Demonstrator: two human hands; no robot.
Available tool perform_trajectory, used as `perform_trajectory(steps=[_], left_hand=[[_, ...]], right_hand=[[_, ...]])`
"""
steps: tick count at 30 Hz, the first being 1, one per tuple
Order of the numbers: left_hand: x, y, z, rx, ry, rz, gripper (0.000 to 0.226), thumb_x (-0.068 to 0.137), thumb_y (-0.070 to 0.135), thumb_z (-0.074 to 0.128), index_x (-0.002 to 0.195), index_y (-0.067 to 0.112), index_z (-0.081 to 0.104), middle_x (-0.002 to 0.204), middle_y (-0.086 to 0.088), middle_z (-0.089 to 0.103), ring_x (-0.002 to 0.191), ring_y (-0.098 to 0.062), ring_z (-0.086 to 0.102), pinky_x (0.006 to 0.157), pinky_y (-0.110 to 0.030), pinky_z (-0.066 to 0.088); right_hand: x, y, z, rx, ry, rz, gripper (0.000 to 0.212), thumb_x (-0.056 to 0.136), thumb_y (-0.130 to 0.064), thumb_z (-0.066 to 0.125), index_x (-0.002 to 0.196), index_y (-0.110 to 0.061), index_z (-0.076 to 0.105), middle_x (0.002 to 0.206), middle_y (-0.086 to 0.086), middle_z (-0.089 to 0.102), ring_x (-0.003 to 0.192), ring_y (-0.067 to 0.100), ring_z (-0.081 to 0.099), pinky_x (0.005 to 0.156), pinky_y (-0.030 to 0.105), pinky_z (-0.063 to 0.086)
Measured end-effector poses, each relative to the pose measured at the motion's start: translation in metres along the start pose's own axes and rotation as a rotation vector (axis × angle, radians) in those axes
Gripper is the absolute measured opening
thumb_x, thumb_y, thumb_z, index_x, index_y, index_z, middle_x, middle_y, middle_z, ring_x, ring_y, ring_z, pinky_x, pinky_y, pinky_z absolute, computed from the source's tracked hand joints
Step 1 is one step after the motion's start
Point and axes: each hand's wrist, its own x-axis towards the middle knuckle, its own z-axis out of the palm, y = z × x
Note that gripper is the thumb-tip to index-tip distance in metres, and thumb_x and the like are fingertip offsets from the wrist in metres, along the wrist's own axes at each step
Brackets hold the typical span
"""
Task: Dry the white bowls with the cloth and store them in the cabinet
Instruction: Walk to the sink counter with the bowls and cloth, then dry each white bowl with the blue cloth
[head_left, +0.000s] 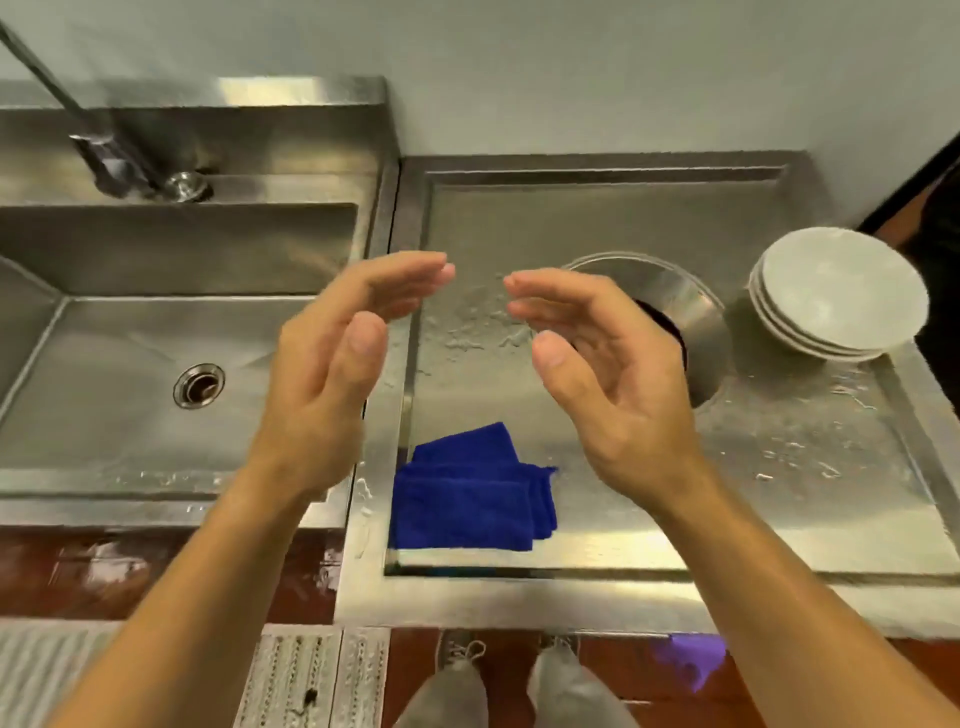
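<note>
My left hand (332, 374): raised above the seam between the sink and the bench, palm turned inward, fingers spread loosely and holding nothing.
My right hand (608, 374): raised opposite the left one, above the bench, palm facing it, fingers relaxed and apart, empty as well.
Gap between my hands: the fingertips come near each other at the top but do not touch.
White bowls (836, 293): a stack of them, tilted, sitting at the far right of the bench, just beside the round opening on its right side, well apart from both my hands.
Blue cloth (472, 499): folded, lying flat on the bench near its front edge, nearer to me than the round opening and off to its left, below the space between my wrists.
Round opening (691, 322): a circular steel-rimmed hole set into the bench, partly hidden behind my right hand.
Bench (597, 218): steel, with water droplets around the round opening.
Sink (130, 374): left of the bench, its drain visible, the tap (93, 140) at its back edge.
</note>
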Motion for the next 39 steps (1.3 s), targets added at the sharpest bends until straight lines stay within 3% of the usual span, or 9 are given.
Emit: perform_trajectory(steps=[4, 15, 22, 25, 27, 29, 32, 36, 39], left_hand=[[-0.011, -0.035, 0.023, 0.002, 0.032, -0.06, 0.063, 0.103, 0.068, 0.039, 0.139, 0.018, 0.054, 0.136, -0.009, 0.065, 0.13, -0.032, 0.063, 0.109, -0.048, 0.049], [-0.038, -0.122, 0.044, 0.085, -0.005, -0.228, 0.07, 0.103, 0.07, 0.034, 0.141, 0.014, 0.053, 0.138, -0.01, 0.064, 0.132, -0.032, 0.062, 0.111, -0.055, 0.049], [-0.067, -0.17, 0.057, 0.226, -0.149, -0.584, 0.08, 0.095, 0.082, 0.02, 0.145, 0.031, 0.055, 0.134, 0.03, 0.055, 0.128, 0.021, 0.046, 0.105, -0.001, 0.033], [-0.076, -0.185, 0.059, 0.336, -0.167, -0.632, 0.069, 0.098, 0.068, 0.021, 0.138, 0.028, 0.062, 0.116, 0.041, 0.053, 0.111, 0.033, 0.043, 0.095, 0.006, 0.029], [-0.077, -0.191, 0.056, 0.395, -0.165, -0.634, 0.068, 0.101, 0.066, 0.02, 0.135, 0.026, 0.063, 0.119, 0.034, 0.059, 0.11, 0.023, 0.048, 0.094, 0.002, 0.031], [-0.079, -0.195, 0.054, 0.452, -0.192, -0.657, 0.07, 0.102, 0.068, 0.02, 0.139, 0.025, 0.061, 0.13, 0.016, 0.065, 0.116, 0.004, 0.051, 0.093, -0.003, 0.033], [-0.077, -0.193, 0.052, 0.455, -0.279, -0.761, 0.081, 0.094, 0.081, 0.022, 0.143, 0.027, 0.057, 0.114, 0.005, 0.074, 0.106, -0.01, 0.064, 0.085, -0.008, 0.039], [-0.059, -0.167, 0.042, 0.407, -0.405, -0.722, 0.063, 0.084, 0.086, 0.045, 0.114, 0.038, 0.071, 0.1, 0.021, 0.074, 0.096, 0.004, 0.068, 0.087, -0.021, 0.047], [-0.033, -0.138, 0.027, 0.369, -0.333, -0.618, 0.045, 0.072, 0.077, 0.067, 0.099, 0.041, 0.074, 0.096, 0.018, 0.075, 0.095, -0.005, 0.069, 0.089, -0.025, 0.052]], right_hand=[[0.001, 0.052, 0.005, 0.045, -0.064, 0.065, 0.041, 0.095, -0.029, 0.058, 0.13, -0.007, 0.06, 0.125, 0.005, 0.068, 0.117, 0.018, 0.067, 0.1, 0.04, 0.055], [-0.011, 0.15, 0.026, -0.056, -0.247, 0.245, 0.046, 0.091, -0.036, 0.067, 0.132, -0.017, 0.06, 0.129, -0.004, 0.066, 0.117, 0.011, 0.065, 0.102, 0.036, 0.053], [-0.029, 0.207, 0.046, -0.425, -0.586, 0.367, 0.075, 0.08, -0.052, 0.076, 0.145, -0.025, 0.051, 0.143, -0.007, 0.054, 0.13, 0.011, 0.051, 0.111, 0.036, 0.043], [-0.039, 0.221, 0.054, -0.582, -0.729, 0.364, 0.094, 0.073, -0.056, 0.081, 0.152, -0.023, 0.041, 0.147, -0.002, 0.049, 0.135, 0.02, 0.044, 0.115, 0.039, 0.037], [-0.043, 0.226, 0.06, -0.697, -0.754, 0.348, 0.099, 0.07, -0.054, 0.085, 0.152, -0.021, 0.04, 0.143, 0.001, 0.05, 0.131, 0.024, 0.044, 0.112, 0.039, 0.038], [-0.044, 0.229, 0.067, -0.742, -0.765, 0.387, 0.089, 0.071, -0.05, 0.086, 0.145, -0.021, 0.047, 0.134, 0.003, 0.058, 0.124, 0.027, 0.051, 0.105, 0.042, 0.043], [-0.043, 0.229, 0.071, -0.782, -0.872, 0.396, 0.043, 0.082, -0.046, 0.076, 0.116, -0.021, 0.067, 0.102, 0.002, 0.074, 0.095, 0.027, 0.069, 0.082, 0.041, 0.057], [-0.036, 0.2, 0.051, -0.523, -0.822, 0.42, 0.014, 0.086, -0.031, 0.073, 0.099, -0.027, 0.072, 0.073, -0.013, 0.067, 0.065, 0.004, 0.062, 0.058, 0.023, 0.047], [-0.016, 0.164, 0.018, -0.367, -0.627, 0.41, 0.011, 0.083, -0.027, 0.073, 0.09, -0.034, 0.069, 0.081, -0.01, 0.061, 0.074, 0.006, 0.061, 0.062, 0.021, 0.045]])
